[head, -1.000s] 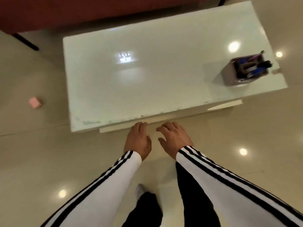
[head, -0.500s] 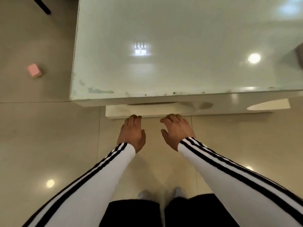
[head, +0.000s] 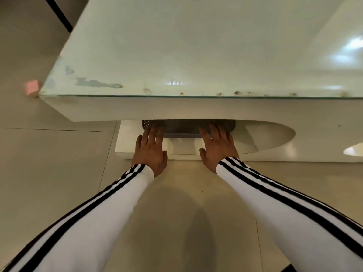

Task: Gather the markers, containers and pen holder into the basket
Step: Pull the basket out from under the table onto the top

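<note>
A grey perforated basket (head: 182, 128) sits on the low white shelf (head: 128, 140) under the table, mostly hidden beneath the tabletop edge. My left hand (head: 150, 150) lies flat with its fingers spread, fingertips at the basket's left end. At the basket's right end my right hand (head: 216, 148) does the same, fingers spread and reaching over the front rim. Neither hand has closed around it. The pen holder, markers and containers are out of view.
The white glass-topped table (head: 196, 55) overhangs the shelf just above my fingers. A small pink cube (head: 31, 86) lies on the tiled floor by the table's left corner. A black furniture leg (head: 59, 14) stands at the far left.
I have bent down and come closer. Both hands moved forward from in front of the table onto the shelf and reached the basket. The pen holder left the view.
</note>
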